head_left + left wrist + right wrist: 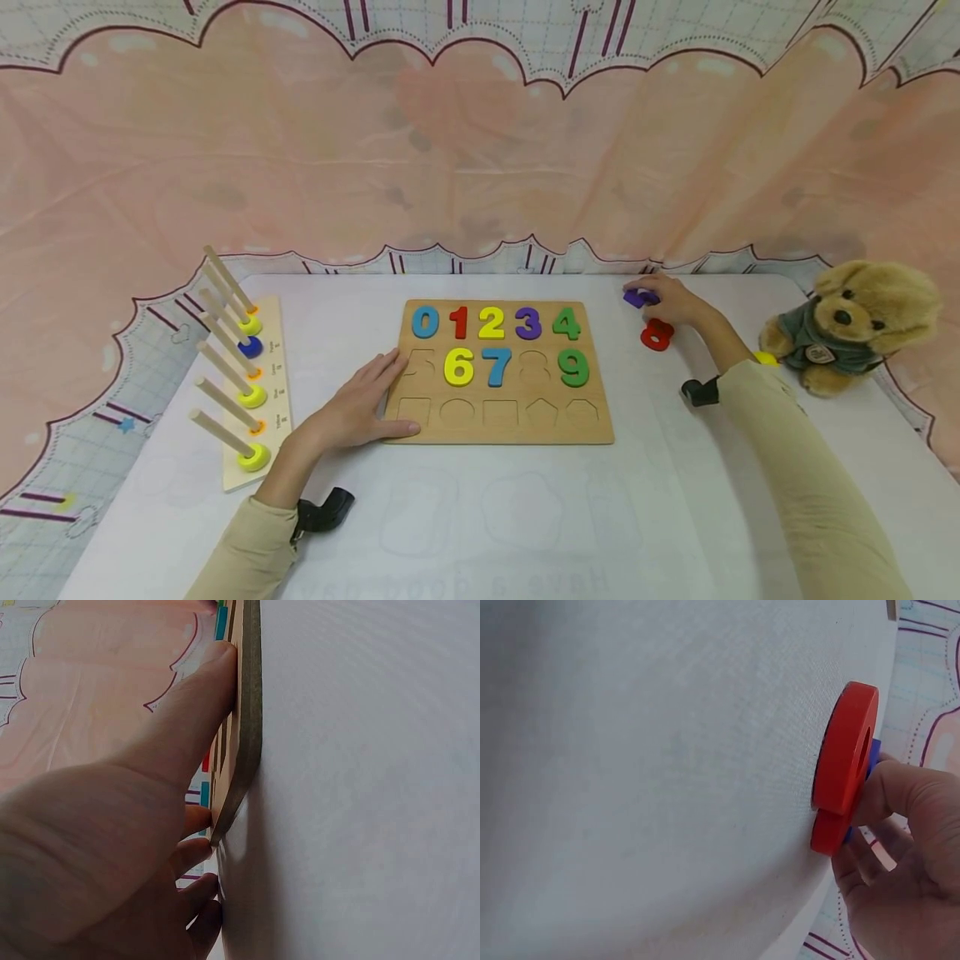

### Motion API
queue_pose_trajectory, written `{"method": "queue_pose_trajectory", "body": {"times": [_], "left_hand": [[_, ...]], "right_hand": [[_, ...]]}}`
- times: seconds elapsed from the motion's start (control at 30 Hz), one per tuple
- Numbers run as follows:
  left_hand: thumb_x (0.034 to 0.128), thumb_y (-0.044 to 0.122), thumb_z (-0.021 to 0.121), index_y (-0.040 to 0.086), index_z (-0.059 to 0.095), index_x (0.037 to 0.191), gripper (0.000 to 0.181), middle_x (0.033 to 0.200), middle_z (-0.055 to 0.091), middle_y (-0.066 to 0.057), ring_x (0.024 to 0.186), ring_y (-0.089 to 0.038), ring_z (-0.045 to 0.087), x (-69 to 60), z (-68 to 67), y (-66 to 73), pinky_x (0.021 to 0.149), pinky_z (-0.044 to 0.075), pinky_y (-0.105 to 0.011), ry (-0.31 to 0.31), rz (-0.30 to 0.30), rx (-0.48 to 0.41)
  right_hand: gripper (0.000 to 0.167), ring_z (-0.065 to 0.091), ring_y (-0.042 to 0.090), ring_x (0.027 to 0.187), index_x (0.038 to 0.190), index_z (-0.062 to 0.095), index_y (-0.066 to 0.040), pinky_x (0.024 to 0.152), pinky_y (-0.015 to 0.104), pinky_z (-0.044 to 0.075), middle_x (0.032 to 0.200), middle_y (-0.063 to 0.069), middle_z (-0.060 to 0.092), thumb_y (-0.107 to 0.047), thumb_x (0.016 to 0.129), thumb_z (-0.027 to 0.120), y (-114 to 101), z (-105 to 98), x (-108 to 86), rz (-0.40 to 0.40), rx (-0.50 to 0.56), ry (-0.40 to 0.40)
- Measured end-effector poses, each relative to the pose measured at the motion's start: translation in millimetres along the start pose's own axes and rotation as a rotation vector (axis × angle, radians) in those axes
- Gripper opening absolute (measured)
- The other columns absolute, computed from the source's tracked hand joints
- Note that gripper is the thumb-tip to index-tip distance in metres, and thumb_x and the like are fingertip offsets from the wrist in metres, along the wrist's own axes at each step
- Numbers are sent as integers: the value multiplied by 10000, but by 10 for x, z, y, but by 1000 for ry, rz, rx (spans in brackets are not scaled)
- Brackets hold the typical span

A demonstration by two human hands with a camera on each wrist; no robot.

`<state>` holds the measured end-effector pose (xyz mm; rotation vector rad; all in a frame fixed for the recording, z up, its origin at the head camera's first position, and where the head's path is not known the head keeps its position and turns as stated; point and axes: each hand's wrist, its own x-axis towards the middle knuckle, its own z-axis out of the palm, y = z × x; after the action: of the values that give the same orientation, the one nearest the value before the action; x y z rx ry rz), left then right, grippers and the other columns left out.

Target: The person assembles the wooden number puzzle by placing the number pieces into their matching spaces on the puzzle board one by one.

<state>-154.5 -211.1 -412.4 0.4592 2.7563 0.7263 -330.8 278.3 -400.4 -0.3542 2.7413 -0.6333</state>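
On the left edge of the wooden number puzzle board rests my left hand, fingers extended, thumb along the lower corner. Number pieces 0 to 4, 6, 7 and 9 sit in the board. At the far right of the table my right hand pinches a purple number piece; its full shape is partly hidden by the fingers. Just nearer me lies a red number 8. In the right wrist view, the red 8 stands in front of the thumb and hides most of the purple piece.
A peg board with upright pegs and coloured rings stands at the left. A teddy bear in a green top sits at the right, with a yellow piece beside it, partly behind my sleeve. A patterned curtain hangs behind the white table.
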Motion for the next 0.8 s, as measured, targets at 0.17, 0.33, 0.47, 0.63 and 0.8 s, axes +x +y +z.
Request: {"method": "queue_pose_trajectory", "body": {"times": [0.17,0.33,0.47,0.63,0.8], "left_hand": [[796,531,728,67,221,1545,1016,1629,146,-165,1489,-410,138,-16,2,-15,1171,213,-621,3,-6,5],[801,534,723,70,218,1547,1013,1630,143,-162,1491,-410,134,-8,5,-26,1174,207,-619,7,-3,11],[799,529,726,66,215,1546,1017,1630,144,-164,1490,-411,137,2,8,-30,1176,208,-615,11,-5,21],[797,527,729,63,215,1546,1020,1629,144,-166,1491,-410,134,2,17,-34,1177,206,-613,9,-3,16],[798,535,724,69,213,1547,1020,1630,144,-164,1491,-409,138,5,28,-33,1176,209,-614,10,3,18]], "right_hand": [[558,260,565,1354,1419,436,-39,1054,669,356,1522,337,216,-15,880,576,-4,0,15,-22,-11,-5],[582,303,555,1342,1426,415,-13,1067,662,342,1512,337,250,-25,872,591,-10,-13,18,-41,-42,-7],[597,331,538,1332,1430,399,7,1070,651,347,1496,332,292,-44,869,597,-35,-14,19,-53,-40,-5],[615,322,546,1332,1436,385,16,1060,648,356,1495,337,281,-56,869,611,-56,-8,1,-32,-54,-12],[626,295,556,1347,1443,383,5,1061,654,351,1514,335,243,-63,867,617,-50,-14,-14,-19,-65,-14]]}}
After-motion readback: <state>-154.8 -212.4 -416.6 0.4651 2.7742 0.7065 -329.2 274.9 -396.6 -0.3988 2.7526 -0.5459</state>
